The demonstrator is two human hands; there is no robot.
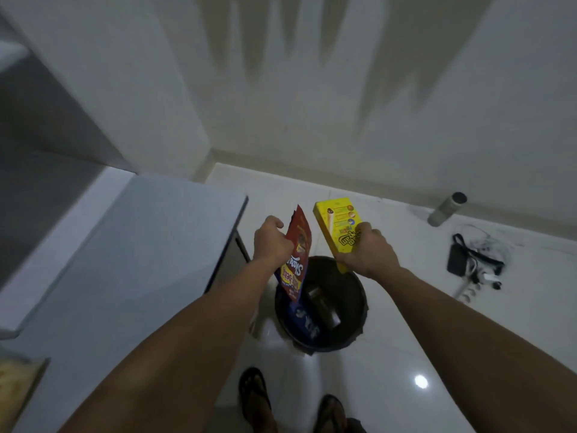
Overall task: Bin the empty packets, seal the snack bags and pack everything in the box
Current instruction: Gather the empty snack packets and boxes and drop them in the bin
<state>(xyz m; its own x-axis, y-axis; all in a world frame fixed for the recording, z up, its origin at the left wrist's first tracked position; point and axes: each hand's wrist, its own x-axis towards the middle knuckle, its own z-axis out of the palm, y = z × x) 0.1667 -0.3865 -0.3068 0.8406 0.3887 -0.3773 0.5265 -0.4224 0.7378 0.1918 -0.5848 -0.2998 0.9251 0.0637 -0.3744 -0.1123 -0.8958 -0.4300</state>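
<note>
My left hand grips a red snack packet by its edge, holding it upright over the left rim of the black bin. My right hand holds a yellow snack box, tilted up and away, above the bin's back rim. Inside the bin lie a blue packet and a dark wrapper. The packing box is not in view.
A white counter runs along the left, its corner close to the bin. On the white tiled floor at the right sit a grey cylinder, a black pouch and a power strip with cables. My sandalled feet stand below the bin.
</note>
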